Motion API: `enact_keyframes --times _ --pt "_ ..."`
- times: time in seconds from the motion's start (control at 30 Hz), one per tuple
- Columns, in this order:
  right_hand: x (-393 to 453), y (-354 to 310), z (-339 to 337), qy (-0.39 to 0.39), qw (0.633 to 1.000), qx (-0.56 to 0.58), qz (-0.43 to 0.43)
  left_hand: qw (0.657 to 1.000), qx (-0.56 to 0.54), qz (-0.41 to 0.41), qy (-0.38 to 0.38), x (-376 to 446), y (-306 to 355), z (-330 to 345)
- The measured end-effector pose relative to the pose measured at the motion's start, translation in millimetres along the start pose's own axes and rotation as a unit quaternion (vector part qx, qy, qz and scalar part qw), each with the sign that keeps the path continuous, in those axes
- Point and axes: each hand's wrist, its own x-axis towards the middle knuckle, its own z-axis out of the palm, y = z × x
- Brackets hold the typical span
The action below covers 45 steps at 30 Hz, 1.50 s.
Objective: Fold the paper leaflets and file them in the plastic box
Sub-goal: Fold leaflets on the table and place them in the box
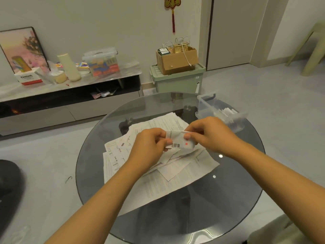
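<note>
A small folded white leaflet [179, 140] with a barcode and a red mark is held above the round glass table [228, 199]. My left hand [149, 145] pinches its left end and my right hand [209, 134] pinches its right end. Beneath them lies a loose pile of unfolded paper leaflets [158, 173] spread over the table's middle. The clear plastic box [219, 111] stands open at the table's far right edge, with several folded white papers standing inside it.
A low TV cabinet [70, 95] with a lidded clear bin, bottles and a picture runs along the back wall. A green storage bin [177, 81] carrying a cardboard box stands behind the table. A dark object [8, 184] sits at the left edge.
</note>
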Motion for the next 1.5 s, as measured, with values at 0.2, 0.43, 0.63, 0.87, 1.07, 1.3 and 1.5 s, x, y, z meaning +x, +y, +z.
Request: enact_keyframes --times 0.2,0.43,0.63,0.87,1.07,1.3,1.5 --pt "15 22 -29 0.03 0.998 0.021 0.051 0.997 -0.032 0.026 -0.067 46 23 9" --pt "26 56 -59 0.147 0.981 0.058 0.117 0.994 -0.067 0.081 -0.042 94 52 40" --pt "31 91 -77 0.278 0.944 0.028 0.176 0.987 -0.042 0.125 -0.09 128 77 74" --pt "31 113 -75 0.307 0.93 -0.037 0.198 0.893 0.23 0.314 -0.225 152 88 114" --pt "37 118 -70 0.286 0.933 -0.096 0.198 0.854 0.301 0.349 -0.242 160 81 131" --pt "41 115 -64 0.264 0.94 -0.097 0.194 0.861 0.29 0.349 -0.23 159 74 128" --pt "51 114 -57 0.225 0.933 -0.162 0.23 0.873 0.267 0.332 -0.238 155 70 123"
